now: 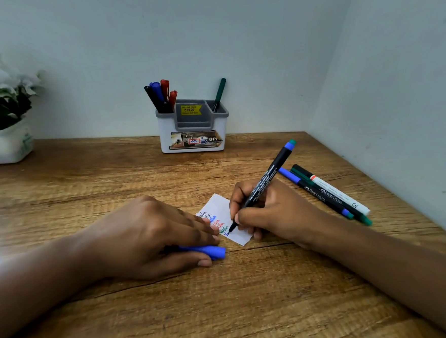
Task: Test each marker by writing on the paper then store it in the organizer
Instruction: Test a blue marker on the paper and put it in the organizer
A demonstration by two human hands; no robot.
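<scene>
One marker [262, 187] sits in your right hand [267, 210], pinched low on the barrel, tip touching the paper [220, 203]. It looks light, stiff and smooth: grip near the tip to write, mid-barrel to carry it to the organizer [192, 128]. Your left hand [152, 234] pins the thin, slide-prone paper with its fingertips and holds the cap [212, 252] against the thumb. Three markers [323, 190] wait on the surface [85, 183] beside your right hand.

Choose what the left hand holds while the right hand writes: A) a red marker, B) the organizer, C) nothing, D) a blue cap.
D: the left hand grips a blue cap beside the paper, while the right hand writes with the marker.
</scene>
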